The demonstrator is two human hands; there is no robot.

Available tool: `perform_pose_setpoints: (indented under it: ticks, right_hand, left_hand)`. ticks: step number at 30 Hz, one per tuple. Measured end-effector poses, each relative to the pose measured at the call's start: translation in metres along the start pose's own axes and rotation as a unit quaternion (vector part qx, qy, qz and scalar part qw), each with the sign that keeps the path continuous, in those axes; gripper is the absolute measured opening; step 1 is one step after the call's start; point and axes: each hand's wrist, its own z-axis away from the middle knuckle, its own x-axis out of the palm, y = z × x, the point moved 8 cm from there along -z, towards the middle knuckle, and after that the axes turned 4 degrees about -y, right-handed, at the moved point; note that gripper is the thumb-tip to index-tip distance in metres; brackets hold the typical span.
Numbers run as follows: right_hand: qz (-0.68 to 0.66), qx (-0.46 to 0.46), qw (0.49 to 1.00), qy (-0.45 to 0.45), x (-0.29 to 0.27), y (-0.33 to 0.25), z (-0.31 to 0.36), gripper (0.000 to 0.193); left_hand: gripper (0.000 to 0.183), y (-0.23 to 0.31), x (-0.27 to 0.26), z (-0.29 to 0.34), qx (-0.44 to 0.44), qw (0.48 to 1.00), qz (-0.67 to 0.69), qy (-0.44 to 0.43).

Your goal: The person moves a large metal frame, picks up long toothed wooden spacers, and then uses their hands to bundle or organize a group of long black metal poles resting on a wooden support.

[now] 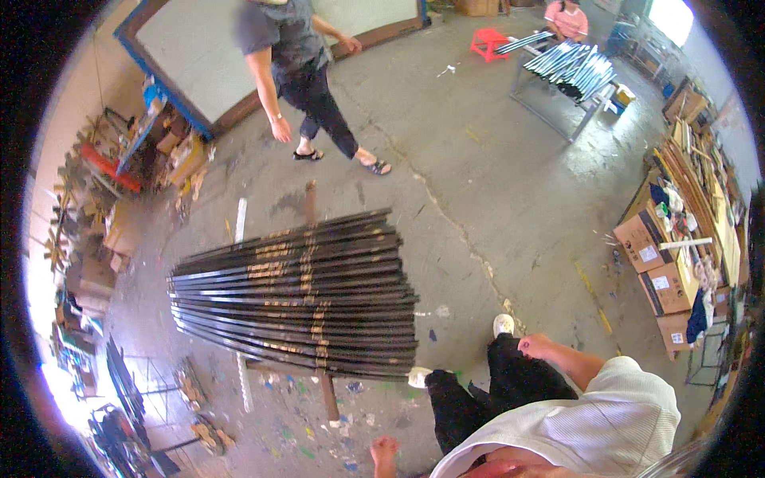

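My left hand (384,448) hangs at the lower edge, apart from the pile of bars, its fingers curled in with nothing visible in them. Beside my black trousers (518,370), my right hand (535,345) is loosely closed, and I see nothing in it. Just ahead and to the left lies a wide bundle of long dark bars (295,295), laid side by side with some tan marks across them. They rest across a brown crosspiece (330,398) and a white strip (245,382). My shoe (418,377) is close to the bundle's near right corner.
A person in dark clothes (303,72) walks beyond the bars. At the far right, another person (567,22) is behind a table of shiny tubes (570,68), near a red stool (488,44). Cardboard boxes (641,239) and boards line the right; a large framed panel (271,68) stands behind.
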Motion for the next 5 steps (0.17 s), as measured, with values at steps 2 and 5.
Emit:
perform_pose_setpoints:
  ticks: [2,5]
  right_hand:
    - [-0.031,0.019,0.999,-0.007,-0.022,0.03,0.003,0.017]
    - [-0.098,0.069,0.993,-0.018,-0.066,0.083,0.017,0.018]
  left_hand:
    - [0.018,0.057,0.027,-0.009,0.102,0.988,-0.113,0.024]
    - [0.02,0.116,0.092,-0.015,0.135,0.989,-0.054,0.006]
